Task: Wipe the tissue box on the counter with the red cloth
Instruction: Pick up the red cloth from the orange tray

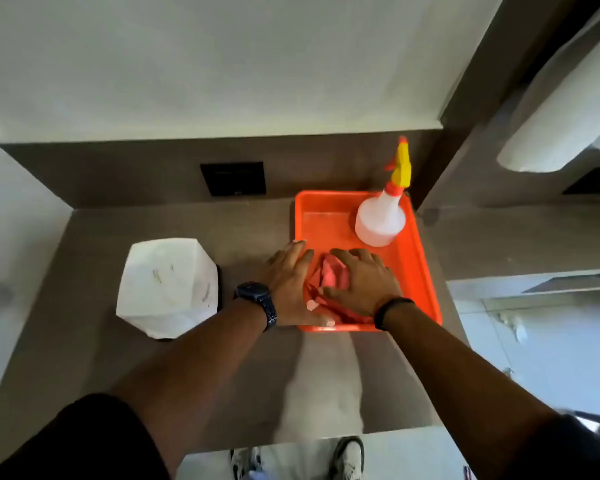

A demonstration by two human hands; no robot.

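Note:
The white marbled tissue box (168, 287) stands on the brown counter (153, 368), left of an orange tray (420, 268). The red cloth (331, 277) lies crumpled in the near part of the tray. My right hand (361, 282) rests on top of the cloth with fingers curled over it. My left hand (291, 282) lies flat with fingers spread across the tray's left rim, its thumb touching the cloth's near edge. Much of the cloth is hidden under my hands.
A white spray bottle (380, 220) with a yellow and red nozzle stands in the tray's far right corner. A dark panel (234, 178) sits in the back wall. A white dispenser (548, 133) hangs at the upper right. The counter's front edge is near my feet.

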